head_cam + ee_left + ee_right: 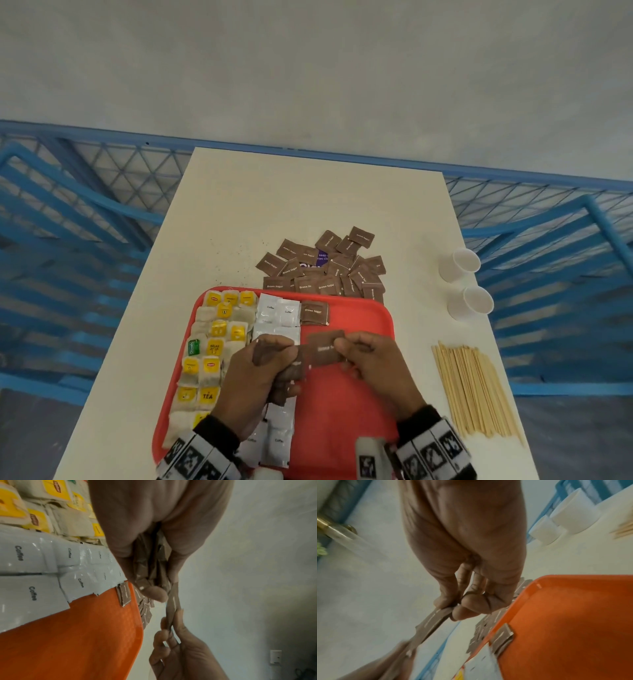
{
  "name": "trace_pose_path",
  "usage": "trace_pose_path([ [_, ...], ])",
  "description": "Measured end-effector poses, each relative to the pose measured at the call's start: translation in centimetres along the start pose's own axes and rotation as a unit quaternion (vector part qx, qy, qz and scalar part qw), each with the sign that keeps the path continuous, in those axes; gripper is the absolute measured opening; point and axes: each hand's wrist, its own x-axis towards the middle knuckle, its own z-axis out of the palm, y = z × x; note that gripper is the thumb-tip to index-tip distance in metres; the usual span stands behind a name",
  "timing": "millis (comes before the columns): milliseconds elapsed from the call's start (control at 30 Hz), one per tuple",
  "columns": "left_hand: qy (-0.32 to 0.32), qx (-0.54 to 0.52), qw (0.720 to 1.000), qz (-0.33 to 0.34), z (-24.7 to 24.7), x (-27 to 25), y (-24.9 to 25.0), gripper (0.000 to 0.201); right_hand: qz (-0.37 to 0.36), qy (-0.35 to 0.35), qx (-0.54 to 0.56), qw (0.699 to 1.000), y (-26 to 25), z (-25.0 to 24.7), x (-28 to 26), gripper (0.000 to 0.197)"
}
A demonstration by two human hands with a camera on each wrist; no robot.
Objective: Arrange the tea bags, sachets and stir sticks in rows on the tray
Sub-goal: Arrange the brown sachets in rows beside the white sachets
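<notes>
Tea bags (212, 346) and coffee sachets (278, 313) fill rows along tray (356, 404) left side; one sugar sachet (314, 312) lies at far edge; left hand (262, 373) grips stack, right hand (371, 363) pinches one; pile (325, 267), stir sticks (476, 390) remain on table (308, 195).

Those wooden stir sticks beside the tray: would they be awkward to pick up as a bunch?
Probably. The stir sticks lie loose and fanned on the table, so a handful would likely splay or slip. They look thin and light, easy to scatter when pushed. Being flat, they seem unlikely to roll.
</notes>
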Motion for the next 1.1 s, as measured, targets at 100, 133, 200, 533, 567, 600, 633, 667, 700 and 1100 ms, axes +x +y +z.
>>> trace_pose_path([
  [100,0.015,-0.002,1.000,-0.015,-1.3,0.0,-0.2,0.022,0.047,0.065,-0.009,0.997,1.6,-1.7,4.7,0.007],
  [133,0.014,-0.005,1.000,-0.023,-1.8,-0.1,-0.3,0.023,0.060,0.081,-0.021,0.995,2.0,-2.0,6.1,0.007],
  [200,0.016,-0.012,0.999,-0.042,-2.6,-0.4,-0.3,0.020,0.081,0.105,-0.018,0.991,2.6,-2.2,8.4,0.008],
  [533,0.030,-0.015,0.997,-0.073,-4.6,-1.0,-0.7,0.030,0.109,0.158,-0.114,0.975,3.9,-1.0,11.6,0.012],
  [567,0.021,-0.030,0.996,-0.077,-4.5,-1.1,-0.5,0.033,0.103,0.163,-0.136,0.972,3.8,-0.9,11.6,0.014],
  [600,0.014,-0.043,0.996,-0.083,-4.6,-1.2,-0.4,0.033,0.099,0.165,-0.162,0.968,3.8,-0.8,11.6,0.017],
  [633,0.007,-0.056,0.995,-0.088,-4.6,-1.2,-0.2,0.033,0.095,0.163,-0.184,0.965,3.8,-0.8,11.7,0.021],
  [667,0.000,-0.067,0.993,-0.093,-4.6,-1.3,-0.1,0.032,0.096,0.159,-0.199,0.962,3.6,-0.8,11.6,0.024],
  [700,-0.010,-0.076,0.992,-0.097,-4.6,-1.4,0.1,0.033,0.097,0.156,-0.212,0.960,3.4,-0.7,11.5,0.028],
  [1100,-0.056,0.003,0.998,-0.043,-2.0,-2.1,1.6,0.034,-0.100,-0.105,-0.125,0.982,-2.2,5.1,-1.6,0.021],
])
